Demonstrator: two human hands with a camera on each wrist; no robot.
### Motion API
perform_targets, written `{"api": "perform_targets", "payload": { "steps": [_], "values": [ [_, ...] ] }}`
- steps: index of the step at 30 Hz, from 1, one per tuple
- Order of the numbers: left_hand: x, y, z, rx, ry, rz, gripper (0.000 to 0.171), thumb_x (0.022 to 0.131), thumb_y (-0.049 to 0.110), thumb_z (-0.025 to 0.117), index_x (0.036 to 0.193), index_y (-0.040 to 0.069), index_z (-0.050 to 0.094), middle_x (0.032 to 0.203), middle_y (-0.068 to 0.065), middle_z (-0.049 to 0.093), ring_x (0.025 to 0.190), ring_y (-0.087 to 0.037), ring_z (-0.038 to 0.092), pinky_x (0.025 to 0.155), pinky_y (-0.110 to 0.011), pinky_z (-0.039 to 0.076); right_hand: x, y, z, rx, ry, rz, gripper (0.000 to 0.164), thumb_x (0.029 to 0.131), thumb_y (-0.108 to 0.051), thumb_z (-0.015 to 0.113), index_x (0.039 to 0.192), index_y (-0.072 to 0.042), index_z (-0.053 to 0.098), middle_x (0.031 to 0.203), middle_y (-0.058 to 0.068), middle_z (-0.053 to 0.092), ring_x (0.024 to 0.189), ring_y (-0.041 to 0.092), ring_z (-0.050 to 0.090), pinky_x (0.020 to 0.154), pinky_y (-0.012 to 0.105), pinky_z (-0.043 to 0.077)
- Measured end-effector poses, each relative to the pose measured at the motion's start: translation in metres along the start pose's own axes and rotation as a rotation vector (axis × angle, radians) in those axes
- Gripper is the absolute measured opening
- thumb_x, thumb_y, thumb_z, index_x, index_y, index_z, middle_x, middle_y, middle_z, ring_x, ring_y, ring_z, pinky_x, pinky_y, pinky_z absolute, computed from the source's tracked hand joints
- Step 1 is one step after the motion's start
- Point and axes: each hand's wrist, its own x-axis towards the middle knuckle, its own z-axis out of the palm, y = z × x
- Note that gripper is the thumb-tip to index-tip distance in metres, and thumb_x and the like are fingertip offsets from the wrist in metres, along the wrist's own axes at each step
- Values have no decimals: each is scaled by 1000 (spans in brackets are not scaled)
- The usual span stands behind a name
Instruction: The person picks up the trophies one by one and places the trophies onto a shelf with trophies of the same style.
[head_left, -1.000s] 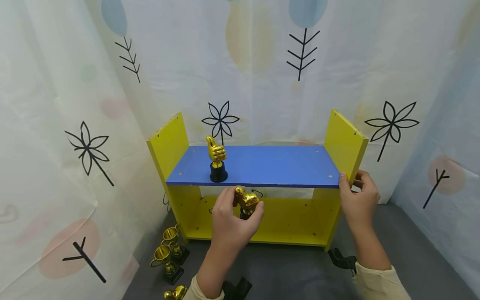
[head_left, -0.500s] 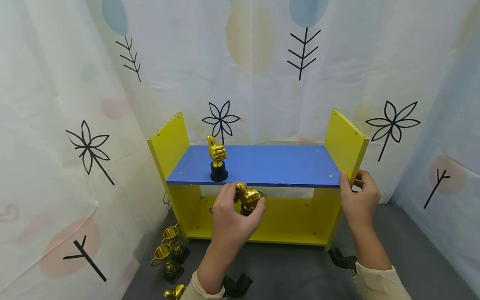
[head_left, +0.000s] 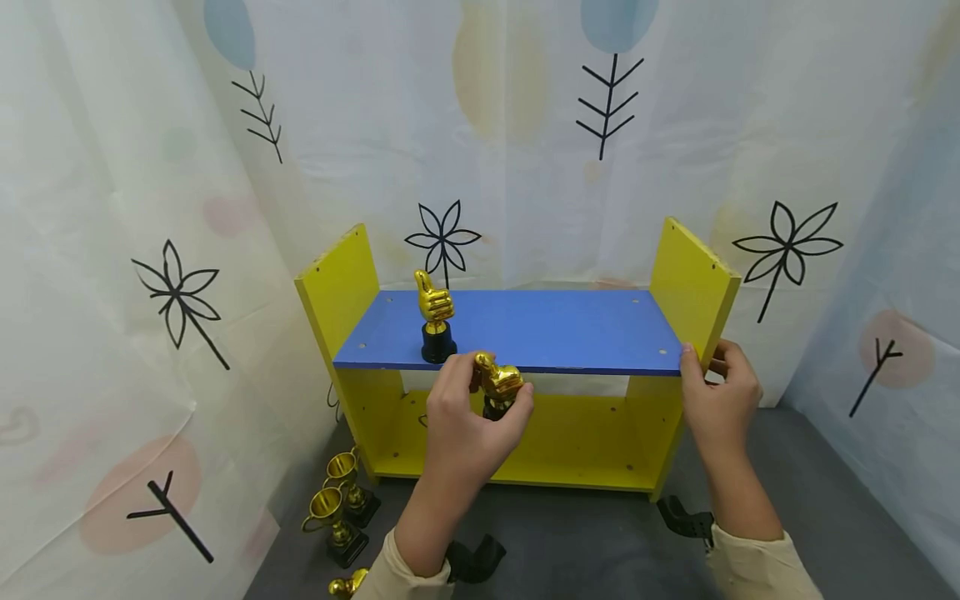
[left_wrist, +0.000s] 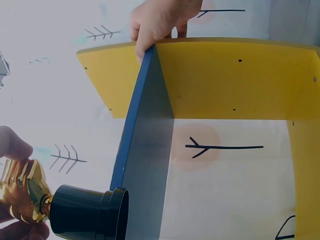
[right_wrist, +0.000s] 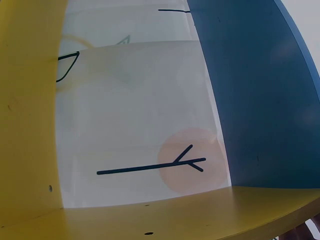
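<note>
In the head view my left hand (head_left: 474, 425) pinches a gold thumbs-up trophy (head_left: 500, 382) just in front of the blue shelf board (head_left: 555, 329). The left wrist view shows this trophy's black round base (left_wrist: 82, 212) close to the board's front edge. A second thumbs-up trophy (head_left: 436, 312) stands upright on the board, towards its left end. My right hand (head_left: 720, 396) grips the right yellow side panel (head_left: 693, 287), thumb on the front edge beside the board's end. Only a sliver of that hand shows in the right wrist view.
Two gold cup trophies (head_left: 327, 508) stand on the grey floor (head_left: 570, 542) left of the yellow shelf unit (head_left: 570, 433). Another gold piece (head_left: 348, 583) shows partly at the bottom edge, next to the left sleeve. A patterned cloth (head_left: 525, 167) hangs behind.
My left hand has lifted the thumbs-up trophy a little, from below the board's front edge to about level with it. The right hand keeps its place on the side panel.
</note>
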Motion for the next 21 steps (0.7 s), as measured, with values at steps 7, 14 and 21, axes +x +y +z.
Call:
{"api": "perform_targets", "payload": {
  "steps": [7, 14, 21],
  "values": [
    [6, 0, 0, 8, 14, 28, 39, 84, 25, 89, 110, 4, 68, 99, -5, 65, 87, -17, 59, 74, -40, 58, -1, 0, -1, 6, -4, -1, 37, 101, -27, 72, 124, 2, 72, 115, 16, 73, 87, -10, 57, 68, 1, 45],
    [12, 1, 0, 3, 3, 2, 40, 85, 27, 88, 111, 4, 69, 101, -4, 65, 89, -16, 58, 76, -44, 59, -2, -1, -1, 15, -12, 7, 38, 101, -27, 72, 126, 1, 72, 116, 15, 73, 89, -9, 57, 69, 1, 46],
    [20, 3, 0, 11, 3, 6, 39, 86, 29, 88, 111, 7, 68, 102, -3, 65, 91, -14, 59, 77, -34, 58, -1, 0, -1, 6, -8, 7, 39, 101, -28, 71, 126, 2, 71, 119, 18, 73, 89, -9, 56, 69, 1, 45]
  ]
}}
